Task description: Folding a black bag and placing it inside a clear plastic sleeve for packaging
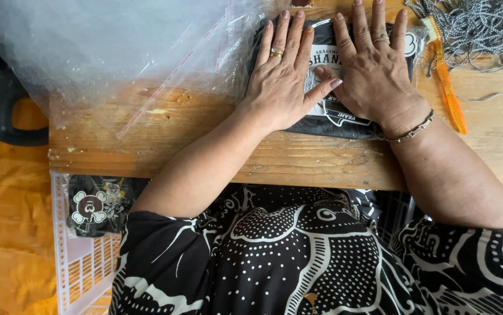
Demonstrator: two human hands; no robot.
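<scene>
Bagged shirt (345,114), flat under both hands (280,81)

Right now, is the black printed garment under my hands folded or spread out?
Folded: the black printed garment forms a compact rectangle inside clear plastic, with the left hand and right hand flat on it.

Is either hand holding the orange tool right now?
No, both hands lie flat on the bagged black garment; the orange tool lies untouched beside them.

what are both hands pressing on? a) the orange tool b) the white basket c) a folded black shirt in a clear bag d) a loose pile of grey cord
c: the left hand and right hand lie flat, side by side, on the bagged black shirt on the wooden table; the cord and orange tool lie untouched to the right.
</scene>
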